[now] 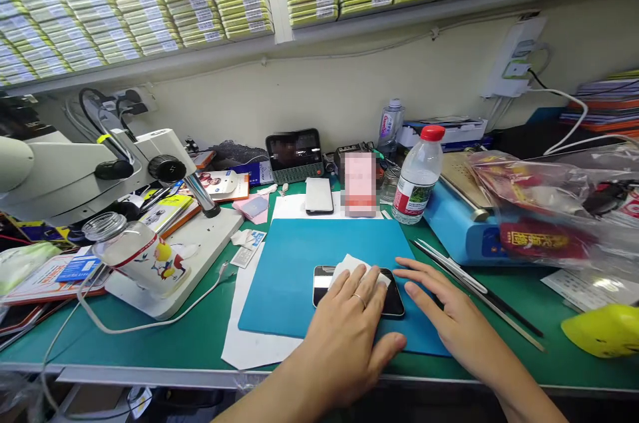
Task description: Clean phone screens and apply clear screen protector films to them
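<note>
My left hand (352,323) lies flat over a folded white wipe (344,266), pressing it onto a smartphone (394,296). Its thumb points out to the right, and a ring shows on one finger. The phone rests face up, dark screen showing, on a blue mat (289,256); its middle is hidden beneath the wipe and fingers. Close to the phone's right end, my right hand (442,303) is open with fingers spread and nothing in it. Whether its fingertips touch the phone or mat, I cannot tell.
A microscope (150,156) and a glass jar (144,253) stand left, with a white cable (150,328). Behind the mat are a white phone-like slab (319,196) and a red-capped bottle (418,176). Tweezers-like tools (459,270), a blue machine (459,230) and a yellow object (602,331) lie right.
</note>
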The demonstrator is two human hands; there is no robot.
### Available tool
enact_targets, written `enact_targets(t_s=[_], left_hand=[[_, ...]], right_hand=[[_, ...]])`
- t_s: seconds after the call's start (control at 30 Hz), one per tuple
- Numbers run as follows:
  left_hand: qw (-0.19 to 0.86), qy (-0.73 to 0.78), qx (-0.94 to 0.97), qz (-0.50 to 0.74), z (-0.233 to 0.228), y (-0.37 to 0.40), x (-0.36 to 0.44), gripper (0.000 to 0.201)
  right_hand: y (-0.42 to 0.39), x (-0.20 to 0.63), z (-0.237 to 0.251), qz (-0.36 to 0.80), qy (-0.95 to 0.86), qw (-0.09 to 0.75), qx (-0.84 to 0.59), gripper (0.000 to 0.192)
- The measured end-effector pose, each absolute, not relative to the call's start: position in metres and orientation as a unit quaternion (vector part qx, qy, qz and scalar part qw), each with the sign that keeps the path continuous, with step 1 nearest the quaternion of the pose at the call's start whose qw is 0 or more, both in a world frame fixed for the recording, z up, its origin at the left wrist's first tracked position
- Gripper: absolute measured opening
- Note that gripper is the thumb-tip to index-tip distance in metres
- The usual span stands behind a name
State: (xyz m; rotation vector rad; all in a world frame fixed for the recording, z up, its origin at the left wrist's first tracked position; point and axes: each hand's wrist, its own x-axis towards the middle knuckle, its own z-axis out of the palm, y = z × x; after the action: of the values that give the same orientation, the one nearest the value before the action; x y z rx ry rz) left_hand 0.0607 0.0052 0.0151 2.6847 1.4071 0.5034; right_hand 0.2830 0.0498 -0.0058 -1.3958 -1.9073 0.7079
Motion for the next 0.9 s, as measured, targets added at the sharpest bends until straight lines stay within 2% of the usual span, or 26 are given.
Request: enact_targets(t_s=[0.1,0.2,0.43,0.67,0.9], left_hand=[[0.056,0.472,0.867,0.15,0.008,0.004,0.063,0.067],[0.048,0.469,0.871,0.14,0.004,-0.008,0.041,0.067],[0.04,0.531,0.836,0.131,0.02,-0.017,0.003,0.048],[0.08,0.524,0.839,0.121,0.002,-0.012,0.022,0.077],[0.118,0.516,0.84,0.12,0.005,0.009,0.057,0.085]], right_hand=[[0.049,0.282,-0.006,0.268,-0.73,0.326,-0.537,0.046],[0.048,0.282,-0.006,0.266,-0.73,0.327,-0.538,0.045],[0.05,0.282,-0.006,0.263,-0.725,0.323,-0.548,0.045],[0.05,0.281,-0.006,0.25,-0.725,0.334,-0.548,0.047],[0.051,0.281,-0.007,0.266,-0.717,0.346,-0.543,0.048]])
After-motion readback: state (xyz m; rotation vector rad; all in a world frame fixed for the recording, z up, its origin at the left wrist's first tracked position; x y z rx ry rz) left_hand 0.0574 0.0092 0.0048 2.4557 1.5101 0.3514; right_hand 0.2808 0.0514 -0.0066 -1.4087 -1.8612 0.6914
